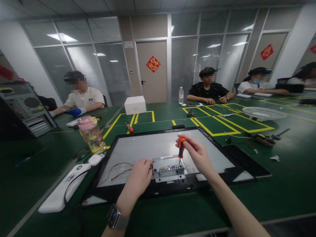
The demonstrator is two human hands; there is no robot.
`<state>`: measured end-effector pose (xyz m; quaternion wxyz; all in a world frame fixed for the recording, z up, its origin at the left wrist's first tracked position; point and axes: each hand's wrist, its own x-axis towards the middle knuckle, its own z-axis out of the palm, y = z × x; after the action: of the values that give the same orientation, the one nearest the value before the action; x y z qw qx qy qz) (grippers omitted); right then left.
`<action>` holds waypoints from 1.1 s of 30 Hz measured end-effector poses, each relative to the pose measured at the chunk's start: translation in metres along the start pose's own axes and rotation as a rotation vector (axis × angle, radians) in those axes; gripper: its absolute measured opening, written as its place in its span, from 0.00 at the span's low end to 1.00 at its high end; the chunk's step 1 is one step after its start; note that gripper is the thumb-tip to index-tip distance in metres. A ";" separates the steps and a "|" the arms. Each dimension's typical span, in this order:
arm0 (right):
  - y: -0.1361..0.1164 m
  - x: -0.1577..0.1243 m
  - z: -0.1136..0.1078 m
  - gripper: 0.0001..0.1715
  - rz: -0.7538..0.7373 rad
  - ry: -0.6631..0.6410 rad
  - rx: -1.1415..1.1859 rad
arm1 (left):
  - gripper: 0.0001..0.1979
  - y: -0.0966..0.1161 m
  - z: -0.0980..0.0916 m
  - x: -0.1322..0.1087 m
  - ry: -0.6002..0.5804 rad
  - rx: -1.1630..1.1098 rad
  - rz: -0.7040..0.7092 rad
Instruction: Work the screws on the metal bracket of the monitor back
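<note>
An orange-and-black screwdriver [181,147] is pinched by its handle in my right hand [200,155], tilted slightly, its tip down at the right side of a metal bracket [165,164]. Connector ports show along this bracket, which sits on the back of a flat display panel [143,143] with a black frame. My left hand [140,175] rests on the panel with curled fingers gripping the bracket's left edge; the fingertips are partly hidden. Thin loose cables [118,166] lie on the panel left of that hand.
Left of the panel are a white power strip [68,186] and a pink-lidded bottle [90,134]. A black phone-like slab [244,159] lies by its right edge. Farther back stand a white box [134,105] and an open computer case [24,109]. Several people sit around the green table [294,181].
</note>
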<state>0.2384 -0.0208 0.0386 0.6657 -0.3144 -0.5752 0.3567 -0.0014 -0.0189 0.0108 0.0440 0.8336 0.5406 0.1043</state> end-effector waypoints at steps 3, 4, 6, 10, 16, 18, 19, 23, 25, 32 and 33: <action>-0.002 0.001 0.000 0.12 -0.056 0.075 -0.076 | 0.09 0.000 0.000 -0.001 0.009 -0.009 -0.002; -0.003 0.001 -0.001 0.11 -0.074 0.084 -0.093 | 0.09 0.001 -0.001 -0.001 0.010 -0.010 -0.002; -0.003 0.001 -0.004 0.11 -0.080 0.061 -0.089 | 0.09 0.001 -0.001 -0.002 0.011 -0.011 -0.001; 0.001 0.002 -0.007 0.15 -0.022 0.009 0.022 | 0.09 0.002 -0.003 -0.003 0.015 -0.008 0.005; -0.001 0.003 -0.009 0.10 -0.119 0.112 -0.149 | 0.08 0.001 -0.002 -0.002 0.019 0.007 0.015; -0.001 0.003 -0.011 0.13 -0.106 0.058 -0.109 | 0.08 0.000 -0.001 -0.001 0.018 0.009 0.017; -0.001 0.003 -0.012 0.16 -0.086 0.028 -0.065 | 0.08 0.000 0.000 -0.001 0.016 0.011 0.015; 0.002 0.002 -0.012 0.17 -0.042 0.019 -0.014 | 0.08 -0.002 0.003 0.000 0.017 0.014 0.020; 0.001 0.002 -0.011 0.14 -0.064 0.064 -0.068 | 0.08 -0.002 0.004 0.000 0.026 0.011 0.024; 0.003 0.000 -0.009 0.17 -0.076 0.018 -0.056 | 0.08 -0.001 0.003 -0.001 0.042 0.003 0.032; 0.004 0.000 -0.009 0.18 -0.046 -0.003 -0.010 | 0.08 -0.002 0.003 -0.001 0.042 0.004 0.032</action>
<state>0.2466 -0.0188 0.0344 0.6711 -0.3038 -0.5850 0.3392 -0.0024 -0.0191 0.0070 0.0289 0.8400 0.5280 0.1214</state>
